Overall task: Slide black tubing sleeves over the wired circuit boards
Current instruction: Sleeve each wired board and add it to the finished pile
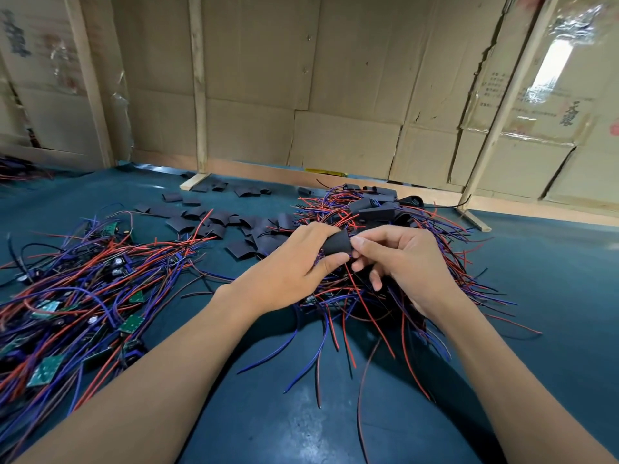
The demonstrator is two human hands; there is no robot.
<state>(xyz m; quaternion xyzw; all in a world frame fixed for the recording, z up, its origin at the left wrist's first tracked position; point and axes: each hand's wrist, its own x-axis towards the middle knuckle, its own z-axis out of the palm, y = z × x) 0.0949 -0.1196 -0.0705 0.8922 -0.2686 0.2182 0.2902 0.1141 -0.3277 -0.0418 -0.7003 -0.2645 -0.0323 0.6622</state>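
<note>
Pile of bare boards (67, 306) with red and blue wires left of held sleeve (336, 244). Flat sleeves (241, 226) scattered behind it on counter (268, 413). Left hand (294, 266) grips sleeve, fingers curled round it. Right hand (402, 262) pinches its right end, what it pinches hidden. Finished heap (378, 205) behind sleeve; loose wires beneath.
</note>
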